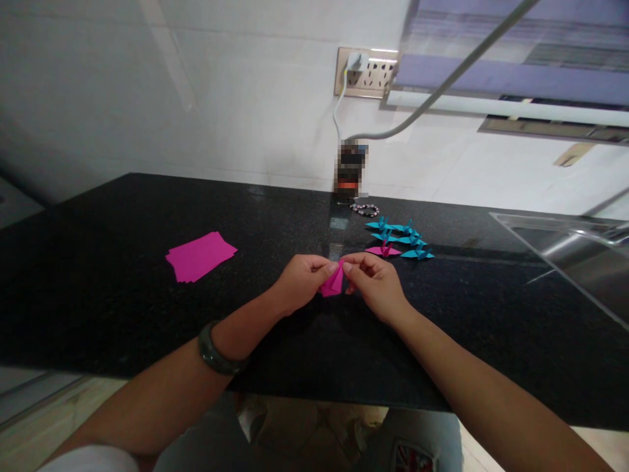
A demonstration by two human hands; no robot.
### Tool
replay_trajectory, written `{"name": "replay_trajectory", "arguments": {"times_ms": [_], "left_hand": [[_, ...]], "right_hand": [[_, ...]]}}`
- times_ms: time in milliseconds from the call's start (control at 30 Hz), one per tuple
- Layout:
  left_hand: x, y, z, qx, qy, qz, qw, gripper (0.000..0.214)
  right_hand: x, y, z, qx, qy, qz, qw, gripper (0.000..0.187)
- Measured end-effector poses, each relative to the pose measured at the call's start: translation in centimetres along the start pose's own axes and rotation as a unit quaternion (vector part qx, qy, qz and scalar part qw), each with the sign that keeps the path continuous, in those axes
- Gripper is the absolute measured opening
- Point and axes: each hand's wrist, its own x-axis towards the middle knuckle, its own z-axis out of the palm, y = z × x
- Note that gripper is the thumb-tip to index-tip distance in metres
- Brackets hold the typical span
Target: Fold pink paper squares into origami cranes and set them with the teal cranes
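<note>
A small piece of folded pink paper (332, 284) is held between my two hands, just above the dark countertop. My left hand (305, 280) pinches its upper left side between thumb and fingers. On the other side, my right hand (374, 283) grips the upper right edge, thumb against forefinger. Folded flaps show in the paper, but the fingers cover its top. Beyond my right hand sit several blue origami cranes (417, 254) and one pink origami crane (383, 251). Off to the left lies a fanned stack of pink paper sheets (200, 257).
A beaded bracelet (365, 210) lies near the wall, by a pixelated object (350, 169) standing at the back. Above it, a white plug (358, 62) sits in a wall socket (376, 75), with cables hanging down. A metal sink (580, 252) is set into the countertop (122, 328) at right.
</note>
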Motion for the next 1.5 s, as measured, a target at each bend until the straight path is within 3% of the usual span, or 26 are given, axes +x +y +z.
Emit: {"name": "replay_trajectory", "arguments": {"times_ms": [267,533,800,1000,1200,1500], "left_hand": [[0.1,-0.6,-0.1,0.01,-0.031,0.011,0.999,0.028],[0.0,-0.5,0.1,-0.049,-0.062,-0.046,0.996,0.03],[0.1,-0.9,-0.2,0.039,-0.054,0.005,0.998,0.03],[0.0,-0.5,-0.2,0.034,-0.073,0.012,0.997,0.028],[0.0,-0.5,-0.2,-0.018,-0.094,-0.028,0.995,0.027],[-0.2,0.1,0.0,-0.051,-0.088,-0.073,0.992,0.021]], "right_hand": [[0.0,0.1,-0.1,-0.02,-0.005,0.012,1.0,0.019],[0.0,0.3,-0.1,-0.006,0.023,-0.001,1.0,0.018],[0.0,0.3,0.0,0.015,0.026,0.008,1.0,0.018],[0.0,0.4,0.0,0.045,0.026,0.023,0.998,0.017],[0.1,0.6,-0.1,0.054,-0.001,0.023,0.998,0.016],[0.1,0.4,-0.1,-0.011,0.011,0.008,1.0,0.018]]}}
